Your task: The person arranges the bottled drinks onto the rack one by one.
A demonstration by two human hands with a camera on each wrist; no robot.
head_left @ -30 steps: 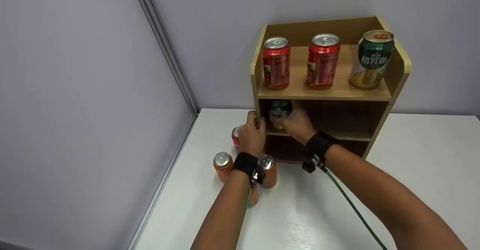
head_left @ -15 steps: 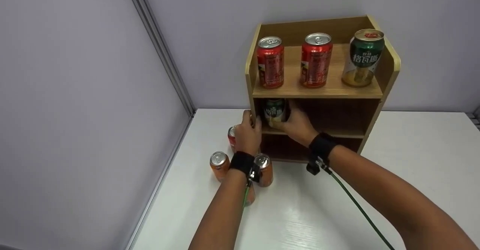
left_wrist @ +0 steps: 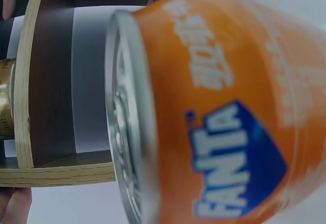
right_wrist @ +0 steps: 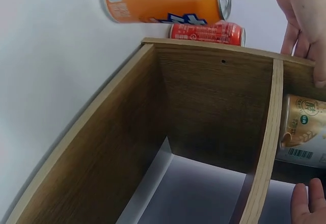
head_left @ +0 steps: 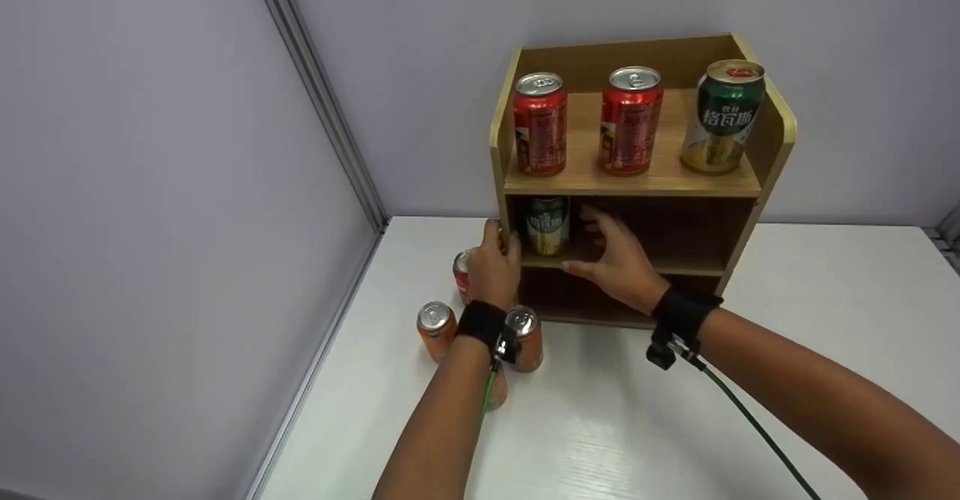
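A green and gold can [head_left: 547,226] stands upright at the left end of the wooden shelf's [head_left: 630,191] middle compartment. My right hand [head_left: 624,267] is just right of it, thumb and fingers spread apart, touching nothing. In the right wrist view a gap shows between its fingertips [right_wrist: 300,198] and the gold lower part of the can [right_wrist: 305,127]. With thumb inside and fingers outside, my left hand [head_left: 493,271] grips the front edge of the shelf's left side panel, also seen in the right wrist view as the left hand [right_wrist: 305,25].
Two red cans [head_left: 541,125] [head_left: 631,121] and another green can [head_left: 724,117] stand on the top level. Orange Fanta cans [head_left: 436,329] [head_left: 528,338] and a red can [head_left: 461,275] are on the white table, left of and before the shelf. A partition wall [head_left: 187,222] borders the left.
My right hand has let go of the green can and drawn back to the right. The can stays in the middle compartment; the left hand keeps its grip on the panel.
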